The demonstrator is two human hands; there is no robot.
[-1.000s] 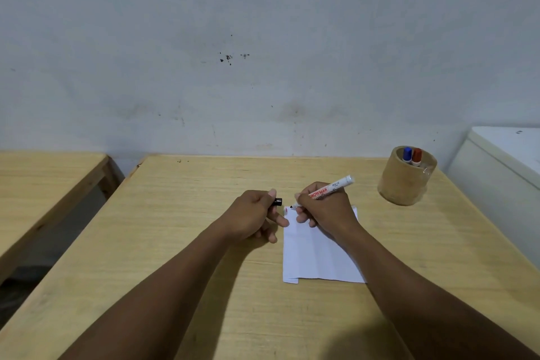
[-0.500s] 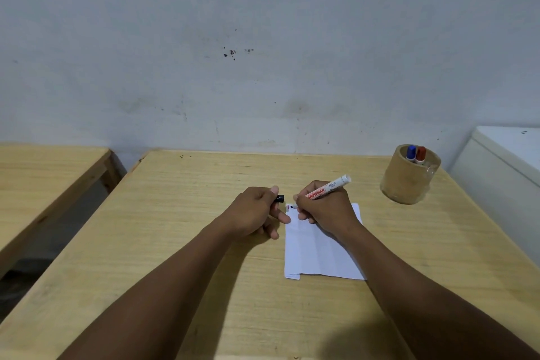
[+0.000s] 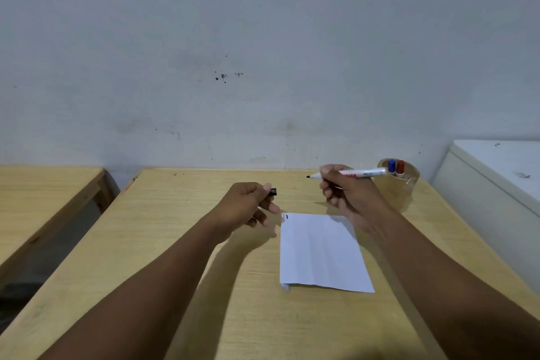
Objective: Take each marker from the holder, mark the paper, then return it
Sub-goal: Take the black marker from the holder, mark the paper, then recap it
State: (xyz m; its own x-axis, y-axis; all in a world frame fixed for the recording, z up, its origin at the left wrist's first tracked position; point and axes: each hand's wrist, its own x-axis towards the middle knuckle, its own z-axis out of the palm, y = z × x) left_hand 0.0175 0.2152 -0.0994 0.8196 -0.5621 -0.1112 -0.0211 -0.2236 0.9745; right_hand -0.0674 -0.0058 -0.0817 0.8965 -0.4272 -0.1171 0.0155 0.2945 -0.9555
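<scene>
White-barrelled, with red lettering and a bare black tip, the marker (image 3: 355, 174) lies almost level in the air above the worktop (image 3: 163, 242), its long axis running left to right, the tip pointing left and the blunt end reaching the holder's rim. The right hand (image 3: 347, 193) is closed around its middle, so that stretch of the barrel is hidden. The left hand (image 3: 248, 204) is curled, pinching the black cap (image 3: 273, 192) between thumb and fingertip; only the cap's end shows.

Below and between the two hands the paper (image 3: 321, 254) lies flat on the worktop, its near left corner folded or doubled. A short black dash sits at its far left corner with a faint red trace beside it, too small to read further. The right forearm crosses the sheet's far right corner.

The brown cylindrical holder (image 3: 406, 196) stands near the worktop's far right, partly hidden by the right hand, with a blue-capped marker (image 3: 391, 166) and a red-capped marker (image 3: 400, 167) upright inside.

Bare wood stretches left of the left hand to the worktop's edge, and along the far edge against the wall (image 3: 263, 38). A second wooden table (image 3: 43, 190) sits apart on the left across a gap, and a white cabinet (image 3: 491, 184) stands close on the right, cut off by the frame.
</scene>
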